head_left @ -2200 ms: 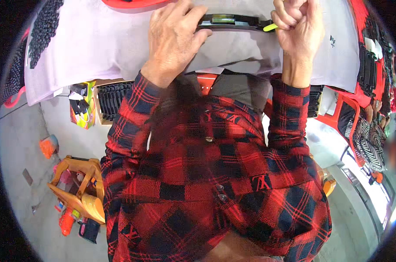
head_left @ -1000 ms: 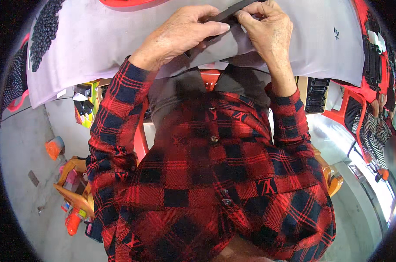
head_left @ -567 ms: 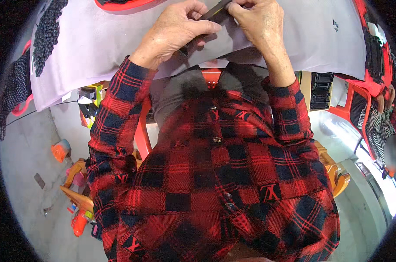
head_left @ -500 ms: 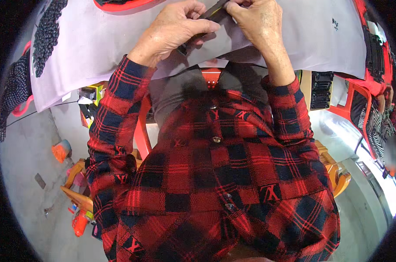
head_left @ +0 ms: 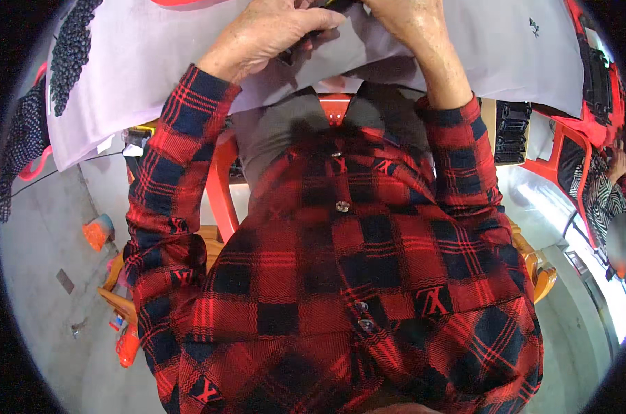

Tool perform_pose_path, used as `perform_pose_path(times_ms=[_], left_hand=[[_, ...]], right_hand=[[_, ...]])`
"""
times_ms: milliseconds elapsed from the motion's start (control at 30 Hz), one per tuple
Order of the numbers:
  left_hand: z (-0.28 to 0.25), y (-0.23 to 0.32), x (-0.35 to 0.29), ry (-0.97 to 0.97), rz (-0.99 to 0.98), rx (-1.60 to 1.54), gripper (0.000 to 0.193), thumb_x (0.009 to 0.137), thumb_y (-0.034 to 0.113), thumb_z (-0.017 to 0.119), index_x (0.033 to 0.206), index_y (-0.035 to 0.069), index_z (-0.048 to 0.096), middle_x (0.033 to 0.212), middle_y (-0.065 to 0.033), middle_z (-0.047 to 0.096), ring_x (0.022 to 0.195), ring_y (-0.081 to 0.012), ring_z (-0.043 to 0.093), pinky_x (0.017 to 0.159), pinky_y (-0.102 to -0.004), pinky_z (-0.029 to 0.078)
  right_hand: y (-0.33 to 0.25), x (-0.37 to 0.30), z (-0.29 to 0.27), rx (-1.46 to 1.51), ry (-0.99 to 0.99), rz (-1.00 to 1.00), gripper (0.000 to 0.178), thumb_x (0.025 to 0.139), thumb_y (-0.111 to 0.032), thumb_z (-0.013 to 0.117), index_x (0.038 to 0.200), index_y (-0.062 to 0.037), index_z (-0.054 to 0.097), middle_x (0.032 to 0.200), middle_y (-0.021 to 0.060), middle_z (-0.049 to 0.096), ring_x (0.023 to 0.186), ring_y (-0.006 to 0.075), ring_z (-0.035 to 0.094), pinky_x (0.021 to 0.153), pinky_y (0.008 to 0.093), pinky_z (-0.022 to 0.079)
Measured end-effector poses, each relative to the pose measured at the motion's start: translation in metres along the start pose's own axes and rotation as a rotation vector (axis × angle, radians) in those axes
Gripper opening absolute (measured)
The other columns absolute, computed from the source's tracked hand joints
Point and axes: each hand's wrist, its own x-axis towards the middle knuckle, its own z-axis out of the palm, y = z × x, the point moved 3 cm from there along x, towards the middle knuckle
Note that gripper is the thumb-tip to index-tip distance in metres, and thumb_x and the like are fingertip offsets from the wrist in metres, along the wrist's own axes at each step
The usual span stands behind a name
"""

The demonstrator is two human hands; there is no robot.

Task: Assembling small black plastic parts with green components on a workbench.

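Observation:
My left hand [head_left: 278, 31] is closed around a narrow dark bar [head_left: 337, 6] at the upper middle, above the near edge of the pale lilac-covered table [head_left: 154, 55]. The bar lies at a slant, and its lower dark end shows under the left fingers. My right hand [head_left: 406, 21] is at the bar's upper end. Most of its fingers are cut off by the top of the picture, with only the base of the thumb showing beside the bar. The bar's exact kind cannot be made out.
A heap of small black pieces [head_left: 71, 58] lies on the table's left side; a few dark bits [head_left: 534, 27] lie at right. Part of a red tray [head_left: 178, 2] shows at the top. Below the table's right side stands a box of black parts [head_left: 513, 131]. Another person's patterned sleeve [head_left: 599, 183] is at far right.
Both hands and the bar have shifted up in the picture, so the right fingers and the bar's upper end are now mostly out of view. The left hand keeps its hold.

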Motion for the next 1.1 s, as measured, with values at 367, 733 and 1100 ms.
perform_pose_path(times_ms=[367,733,1100], left_hand=[[0.0,0.006,-0.003,0.023,0.074,-0.009,0.022,0.091,0.012,0.068,0.088,0.009,0.047,0.074,-0.0037,0.062,0.058,-0.0077,0.057,0.047,-0.0205,0.042],[-0.001,0.013,-0.005,0.172,0.267,0.303,0.018,0.09,0.016,0.067,0.087,0.0,0.059,0.071,-0.003,0.059,0.067,-0.0093,0.059,0.059,-0.0264,0.047],[-0.002,0.017,-0.006,0.249,0.568,0.7,0.026,0.088,0.021,0.059,0.088,-0.004,0.063,0.087,-0.022,0.062,0.088,-0.0375,0.062,0.077,-0.0453,0.047]], right_hand=[[-0.001,0.009,0.002,-0.004,-0.082,-0.019,0.017,0.073,-0.011,0.067,0.068,0.0041,0.063,0.06,0.0196,0.061,0.053,0.0263,0.062,0.055,0.0383,0.049],[-0.003,0.002,-0.001,-0.052,0.064,-0.053,0.016,0.074,-0.012,0.067,0.069,0.003,0.064,0.067,0.0227,0.063,0.06,0.0342,0.065,0.058,0.0411,0.05],[-0.015,0.002,-0.026,-0.006,-0.193,0.175,0.026,0.083,-0.016,0.061,0.068,0.005,0.062,0.065,0.0197,0.062,0.057,0.0246,0.063,0.057,0.0393,0.049]])
